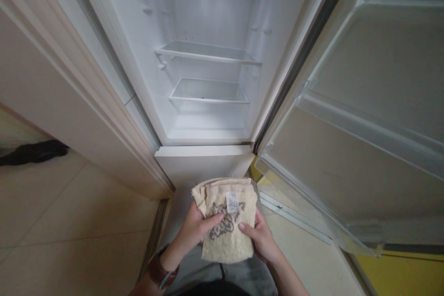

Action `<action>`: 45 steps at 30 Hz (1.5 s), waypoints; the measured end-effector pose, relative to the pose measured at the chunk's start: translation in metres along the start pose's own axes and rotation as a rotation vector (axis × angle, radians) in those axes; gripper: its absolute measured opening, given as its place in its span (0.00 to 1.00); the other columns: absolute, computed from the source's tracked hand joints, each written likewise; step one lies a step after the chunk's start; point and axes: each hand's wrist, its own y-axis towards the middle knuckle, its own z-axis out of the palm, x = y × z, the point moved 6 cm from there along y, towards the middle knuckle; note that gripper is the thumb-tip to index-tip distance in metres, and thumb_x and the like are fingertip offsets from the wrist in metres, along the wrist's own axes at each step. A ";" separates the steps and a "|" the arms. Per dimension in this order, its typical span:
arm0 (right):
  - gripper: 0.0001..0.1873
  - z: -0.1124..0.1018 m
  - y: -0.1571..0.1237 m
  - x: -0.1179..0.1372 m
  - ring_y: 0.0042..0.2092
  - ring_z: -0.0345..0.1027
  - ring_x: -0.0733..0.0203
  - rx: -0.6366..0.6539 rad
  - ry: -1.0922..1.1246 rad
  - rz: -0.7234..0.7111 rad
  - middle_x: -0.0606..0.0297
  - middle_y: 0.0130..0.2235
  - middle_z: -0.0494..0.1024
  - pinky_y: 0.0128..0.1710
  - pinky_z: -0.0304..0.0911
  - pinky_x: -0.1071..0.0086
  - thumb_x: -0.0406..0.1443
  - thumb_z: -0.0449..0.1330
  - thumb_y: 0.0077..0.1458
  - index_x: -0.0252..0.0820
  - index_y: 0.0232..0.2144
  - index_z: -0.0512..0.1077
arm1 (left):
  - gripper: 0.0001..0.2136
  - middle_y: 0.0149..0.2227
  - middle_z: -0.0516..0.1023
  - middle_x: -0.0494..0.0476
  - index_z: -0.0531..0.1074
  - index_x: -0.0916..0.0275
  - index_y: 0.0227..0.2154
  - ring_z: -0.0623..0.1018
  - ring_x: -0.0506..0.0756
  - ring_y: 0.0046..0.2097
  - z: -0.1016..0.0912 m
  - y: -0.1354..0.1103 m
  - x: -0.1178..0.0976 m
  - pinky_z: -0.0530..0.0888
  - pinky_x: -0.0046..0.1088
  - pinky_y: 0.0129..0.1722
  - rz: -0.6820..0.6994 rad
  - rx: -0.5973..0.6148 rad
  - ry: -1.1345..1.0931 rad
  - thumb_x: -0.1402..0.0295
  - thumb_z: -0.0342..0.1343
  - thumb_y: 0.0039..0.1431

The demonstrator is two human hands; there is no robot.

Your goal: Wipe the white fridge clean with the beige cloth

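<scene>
A folded beige cloth with a dark printed pattern and a small white label is held low in the middle of the view, in front of an open fridge. My left hand grips the cloth's left edge, thumb on top; a brown watch sits on that wrist. My right hand holds the cloth's right edge, thumb pressed on the front. Inside the fridge two glass shelves show, both bare.
The fridge door stands swung open to the right, with clear door racks. A closed lower drawer front lies just beyond the cloth. A beige cabinet side flanks the left. Tiled floor spreads left; a dark object lies there.
</scene>
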 end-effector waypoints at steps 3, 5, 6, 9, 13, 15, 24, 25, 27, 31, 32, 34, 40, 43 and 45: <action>0.32 -0.001 0.000 -0.001 0.45 0.79 0.53 -0.009 -0.015 -0.002 0.57 0.50 0.83 0.51 0.72 0.59 0.41 0.76 0.48 0.44 0.53 0.71 | 0.28 0.49 0.84 0.65 0.76 0.64 0.51 0.83 0.67 0.52 -0.001 0.000 0.002 0.79 0.42 0.55 -0.001 -0.012 -0.003 0.60 0.72 0.45; 0.31 -0.001 0.000 -0.002 0.44 0.79 0.54 -0.012 -0.017 -0.001 0.57 0.49 0.83 0.51 0.72 0.59 0.41 0.76 0.48 0.43 0.52 0.71 | 0.28 0.49 0.84 0.65 0.77 0.64 0.50 0.83 0.67 0.52 -0.001 -0.001 0.003 0.79 0.42 0.54 -0.006 -0.006 -0.002 0.60 0.71 0.46; 0.31 -0.001 0.000 -0.003 0.44 0.79 0.54 -0.013 -0.016 0.000 0.57 0.49 0.83 0.51 0.72 0.59 0.41 0.76 0.48 0.43 0.52 0.71 | 0.27 0.49 0.84 0.65 0.77 0.64 0.50 0.83 0.66 0.52 -0.001 -0.001 0.004 0.80 0.42 0.54 -0.008 -0.005 -0.003 0.60 0.71 0.46; 0.30 -0.001 -0.001 -0.004 0.43 0.79 0.55 -0.012 -0.009 -0.001 0.58 0.48 0.83 0.51 0.72 0.60 0.41 0.76 0.48 0.43 0.51 0.72 | 0.27 0.49 0.84 0.65 0.77 0.64 0.50 0.83 0.66 0.51 -0.001 -0.003 0.008 0.80 0.41 0.53 -0.025 0.002 -0.003 0.59 0.71 0.47; 0.30 0.000 -0.001 -0.003 0.43 0.79 0.55 -0.007 -0.013 -0.005 0.58 0.47 0.83 0.51 0.72 0.59 0.41 0.76 0.48 0.43 0.51 0.72 | 0.25 0.50 0.84 0.65 0.78 0.65 0.49 0.83 0.66 0.51 -0.002 -0.005 0.013 0.80 0.42 0.53 -0.047 0.012 0.009 0.59 0.70 0.48; 0.30 0.000 -0.001 -0.003 0.43 0.79 0.55 -0.005 -0.013 -0.006 0.59 0.47 0.83 0.51 0.73 0.60 0.41 0.76 0.48 0.44 0.52 0.72 | 0.26 0.51 0.83 0.65 0.77 0.65 0.49 0.82 0.66 0.53 -0.003 -0.005 0.013 0.79 0.42 0.55 -0.024 0.000 0.011 0.59 0.71 0.47; 0.30 0.003 -0.005 -0.003 0.43 0.79 0.56 0.018 -0.004 -0.010 0.59 0.47 0.83 0.51 0.73 0.60 0.41 0.76 0.48 0.45 0.52 0.73 | 0.27 0.52 0.83 0.65 0.76 0.64 0.52 0.82 0.66 0.54 0.000 -0.007 0.004 0.79 0.40 0.56 0.012 0.017 0.000 0.60 0.70 0.49; 0.30 0.003 -0.005 -0.003 0.42 0.79 0.56 0.020 -0.003 -0.010 0.59 0.47 0.83 0.51 0.73 0.59 0.41 0.76 0.49 0.45 0.52 0.73 | 0.27 0.52 0.83 0.65 0.76 0.64 0.51 0.82 0.66 0.53 0.000 -0.007 0.003 0.79 0.41 0.55 0.008 0.021 -0.003 0.59 0.70 0.49; 0.30 0.003 -0.005 -0.002 0.42 0.79 0.56 0.018 -0.003 -0.010 0.59 0.48 0.83 0.51 0.73 0.59 0.41 0.76 0.48 0.45 0.52 0.73 | 0.27 0.51 0.84 0.65 0.76 0.64 0.51 0.83 0.66 0.53 0.001 -0.008 0.002 0.79 0.41 0.54 -0.007 0.025 -0.003 0.59 0.70 0.49; 0.32 0.003 -0.004 -0.001 0.45 0.79 0.54 -0.006 -0.007 -0.006 0.58 0.48 0.83 0.52 0.73 0.59 0.42 0.77 0.46 0.44 0.52 0.72 | 0.28 0.50 0.84 0.65 0.76 0.64 0.51 0.82 0.66 0.53 0.000 -0.008 0.002 0.79 0.41 0.55 -0.025 0.012 0.010 0.57 0.71 0.48; 0.32 0.003 -0.004 -0.001 0.45 0.79 0.54 -0.010 -0.010 -0.001 0.58 0.48 0.83 0.52 0.73 0.59 0.42 0.77 0.46 0.44 0.52 0.72 | 0.29 0.51 0.84 0.65 0.76 0.64 0.51 0.82 0.66 0.53 0.000 -0.007 0.002 0.78 0.41 0.56 -0.024 0.003 0.012 0.56 0.71 0.48; 0.33 0.004 -0.005 -0.001 0.45 0.79 0.53 -0.014 -0.015 0.005 0.57 0.48 0.83 0.52 0.73 0.59 0.42 0.77 0.46 0.44 0.52 0.72 | 0.30 0.51 0.83 0.66 0.77 0.64 0.50 0.82 0.66 0.54 -0.002 -0.007 0.003 0.78 0.41 0.57 -0.021 -0.032 0.015 0.53 0.72 0.46; 0.32 0.005 -0.003 -0.001 0.44 0.79 0.53 -0.012 0.005 0.024 0.58 0.47 0.83 0.52 0.72 0.57 0.40 0.77 0.46 0.44 0.53 0.72 | 0.36 0.50 0.83 0.66 0.77 0.63 0.51 0.80 0.68 0.56 -0.009 -0.005 0.011 0.76 0.44 0.59 -0.042 -0.185 0.014 0.44 0.72 0.42; 0.33 0.007 -0.002 -0.001 0.45 0.80 0.51 -0.020 0.036 0.046 0.58 0.47 0.84 0.52 0.72 0.56 0.39 0.78 0.44 0.44 0.52 0.73 | 0.37 0.51 0.83 0.66 0.77 0.63 0.51 0.79 0.68 0.58 -0.009 -0.005 0.013 0.75 0.44 0.61 -0.043 -0.210 -0.002 0.40 0.70 0.44; 0.36 0.010 -0.004 -0.006 0.46 0.80 0.49 -0.029 0.105 0.081 0.58 0.46 0.84 0.54 0.71 0.54 0.39 0.79 0.39 0.44 0.51 0.74 | 0.37 0.51 0.82 0.66 0.77 0.63 0.51 0.78 0.68 0.59 -0.009 -0.006 0.015 0.73 0.44 0.62 -0.049 -0.231 -0.033 0.39 0.68 0.46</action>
